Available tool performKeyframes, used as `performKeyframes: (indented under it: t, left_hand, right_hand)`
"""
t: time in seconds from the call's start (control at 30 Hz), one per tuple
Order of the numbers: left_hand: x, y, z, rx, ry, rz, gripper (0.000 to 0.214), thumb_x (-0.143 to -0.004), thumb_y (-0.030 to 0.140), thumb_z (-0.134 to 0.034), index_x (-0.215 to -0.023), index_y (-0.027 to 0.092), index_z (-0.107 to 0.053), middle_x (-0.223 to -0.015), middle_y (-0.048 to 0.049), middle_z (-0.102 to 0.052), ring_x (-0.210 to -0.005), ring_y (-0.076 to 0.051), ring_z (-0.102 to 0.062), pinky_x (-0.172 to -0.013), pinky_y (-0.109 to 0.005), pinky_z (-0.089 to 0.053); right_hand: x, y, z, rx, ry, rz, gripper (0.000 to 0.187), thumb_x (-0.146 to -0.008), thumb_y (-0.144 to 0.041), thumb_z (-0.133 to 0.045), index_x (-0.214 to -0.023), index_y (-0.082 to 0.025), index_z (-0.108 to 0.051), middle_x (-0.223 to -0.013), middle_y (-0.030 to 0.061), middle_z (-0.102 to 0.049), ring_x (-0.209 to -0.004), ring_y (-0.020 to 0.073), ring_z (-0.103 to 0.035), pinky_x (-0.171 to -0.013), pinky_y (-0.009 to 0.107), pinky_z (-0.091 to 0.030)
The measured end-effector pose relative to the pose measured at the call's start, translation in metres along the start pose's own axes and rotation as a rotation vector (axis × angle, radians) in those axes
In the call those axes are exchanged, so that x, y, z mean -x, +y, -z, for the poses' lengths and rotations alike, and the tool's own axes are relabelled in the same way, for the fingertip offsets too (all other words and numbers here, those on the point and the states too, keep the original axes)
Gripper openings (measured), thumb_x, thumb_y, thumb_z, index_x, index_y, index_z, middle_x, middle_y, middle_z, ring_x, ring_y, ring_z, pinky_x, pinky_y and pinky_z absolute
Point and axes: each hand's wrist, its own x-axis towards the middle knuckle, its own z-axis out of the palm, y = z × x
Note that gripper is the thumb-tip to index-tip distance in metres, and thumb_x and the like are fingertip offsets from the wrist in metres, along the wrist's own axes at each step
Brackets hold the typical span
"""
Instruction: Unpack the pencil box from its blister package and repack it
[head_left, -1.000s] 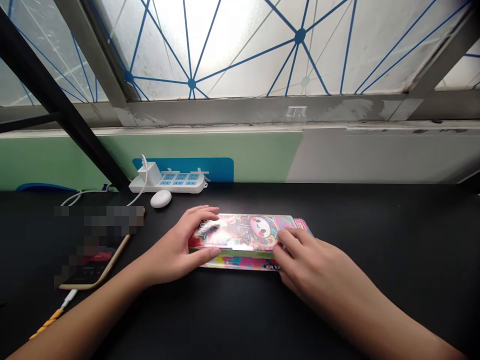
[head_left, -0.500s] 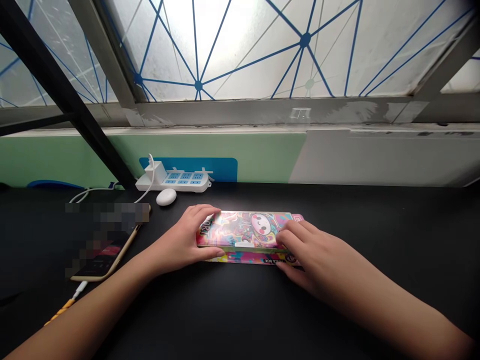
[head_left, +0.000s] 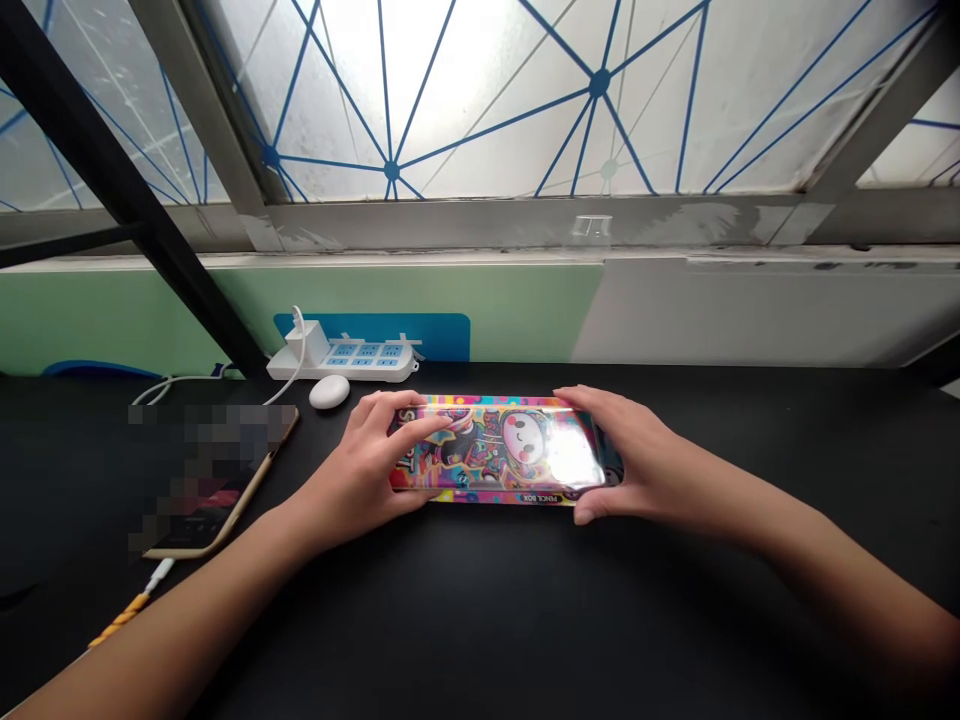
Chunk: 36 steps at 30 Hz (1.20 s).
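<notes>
A colourful pencil box (head_left: pixel 491 448) with a cartoon face and a glossy, glaring top lies on the black table, "PENCIL BOX" printed along its near edge. My left hand (head_left: pixel 379 450) grips its left end, thumb at the near side and fingers over the far side and top. Around the right end, my right hand (head_left: pixel 630 450) has its thumb at the near corner and its fingers on the far edge. Part of each end is hidden by the hands.
Left of the hands lies a phone (head_left: pixel 225 500), partly pixelated, with an orange-wrapped cable (head_left: pixel 120 618) plugged in. Behind are a small white rounded case (head_left: pixel 329 392) and a white power strip (head_left: pixel 360 362). A black slanted bar (head_left: pixel 150 230) rises at left, before the window wall.
My right hand has shifted from the front right corner to span the right end. The box's white clasp and lower offset layer no longer show; a glossy top with glare shows instead.
</notes>
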Motion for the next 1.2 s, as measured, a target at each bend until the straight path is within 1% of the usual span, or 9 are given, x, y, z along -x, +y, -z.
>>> performKeyframes:
  t: [0.13, 0.23, 0.33, 0.43, 0.57, 0.67, 0.8, 1.0, 1.2]
  left_hand:
    - [0.001, 0.003, 0.001, -0.097, 0.095, -0.064, 0.069, -0.084, 0.017, -0.077, -0.145, 0.035, -0.050, -0.140, -0.0113, -0.046, -0.133, -0.037, -0.041, -0.116, -0.060, -0.037]
    - [0.001, 0.006, 0.001, -0.099, 0.106, -0.061, 0.075, -0.085, 0.033, -0.080, -0.150, 0.034, -0.042, -0.143, -0.0128, -0.045, -0.135, -0.039, -0.040, -0.117, -0.062, -0.034]
    - [-0.001, 0.004, 0.000, 0.010, 0.156, 0.060, 0.079, -0.091, 0.049, -0.072, -0.156, 0.032, -0.032, -0.153, -0.0144, -0.040, -0.143, -0.040, -0.035, -0.119, -0.063, -0.032]
    - [-0.002, -0.004, -0.001, 0.146, 0.305, 0.208, 0.075, -0.095, 0.049, -0.067, -0.158, 0.032, -0.029, -0.160, -0.0136, -0.036, -0.150, -0.037, -0.033, -0.122, -0.061, -0.030]
    - [-0.001, -0.012, -0.002, 0.378, 0.362, 0.308, 0.072, -0.092, 0.044, -0.073, -0.153, 0.029, -0.037, -0.143, -0.0119, -0.058, -0.130, -0.030, -0.059, -0.111, -0.050, -0.048]
    - [0.000, -0.009, 0.000, 0.374, 0.335, 0.242, 0.041, -0.089, 0.038, -0.079, -0.124, 0.024, -0.062, -0.118, -0.0070, -0.071, -0.106, -0.025, -0.069, -0.096, -0.039, -0.057]
    - [-0.001, -0.001, 0.008, 0.293, 0.317, 0.123, 0.002, -0.096, 0.022, -0.070, -0.098, 0.022, -0.070, -0.094, -0.0035, -0.074, -0.089, -0.019, -0.071, -0.082, -0.031, -0.058]
    - [-0.004, 0.001, 0.020, 0.187, 0.272, 0.003, 0.006, -0.094, 0.019, -0.069, -0.092, 0.022, -0.074, -0.090, -0.0046, -0.078, -0.086, -0.020, -0.074, -0.081, -0.032, -0.060]
    - [-0.005, 0.012, 0.016, 0.123, 0.044, -0.215, 0.005, -0.097, 0.020, -0.068, -0.096, 0.023, -0.072, -0.093, -0.0031, -0.079, -0.086, -0.019, -0.073, -0.092, -0.038, -0.054]
  right_hand:
    - [-0.006, -0.003, 0.007, -0.020, 0.105, -0.033, 0.087, -0.072, -0.072, -0.077, -0.142, -0.026, -0.052, -0.139, 0.0160, -0.061, -0.129, 0.0414, -0.055, -0.106, 0.060, -0.046]
    - [-0.007, -0.009, 0.009, -0.022, 0.115, -0.033, 0.082, -0.067, -0.071, -0.082, -0.131, -0.026, -0.058, -0.124, 0.0130, -0.065, -0.118, 0.0377, -0.059, -0.098, 0.053, -0.052]
    - [-0.005, -0.014, 0.012, 0.002, 0.142, -0.020, 0.084, -0.065, -0.066, -0.086, -0.133, -0.028, -0.055, -0.119, 0.0108, -0.063, -0.111, 0.0350, -0.060, -0.092, 0.048, -0.054]
    - [-0.001, -0.017, 0.016, 0.088, 0.186, 0.010, 0.081, -0.067, -0.058, -0.088, -0.133, -0.028, -0.053, -0.116, 0.0092, -0.063, -0.103, 0.0327, -0.063, -0.088, 0.046, -0.053]
    - [0.003, -0.022, 0.021, 0.212, 0.259, 0.143, 0.058, -0.076, -0.044, -0.086, -0.120, -0.025, -0.054, -0.109, 0.0078, -0.066, -0.095, 0.0295, -0.065, -0.089, 0.045, -0.050]
    - [0.005, -0.029, 0.018, 0.319, 0.274, 0.235, 0.029, -0.089, -0.033, -0.072, -0.111, -0.024, -0.056, -0.100, 0.0055, -0.070, -0.087, 0.0266, -0.067, -0.096, 0.048, -0.047]
    - [0.005, -0.040, 0.009, 0.395, 0.211, 0.264, 0.015, -0.091, -0.020, -0.059, -0.106, -0.024, -0.060, -0.094, 0.0054, -0.074, -0.079, 0.0256, -0.068, -0.098, 0.048, -0.047]
    - [0.007, -0.050, 0.001, 0.398, 0.200, 0.284, 0.022, -0.096, -0.021, -0.056, -0.116, -0.017, -0.065, -0.110, 0.0127, -0.078, -0.086, 0.0289, -0.073, -0.081, 0.045, -0.055]
    - [0.005, -0.052, -0.012, 0.356, 0.152, 0.288, 0.035, -0.096, -0.024, -0.061, -0.130, -0.013, -0.064, -0.132, 0.0174, -0.072, -0.118, 0.0339, -0.070, -0.096, 0.049, -0.057]
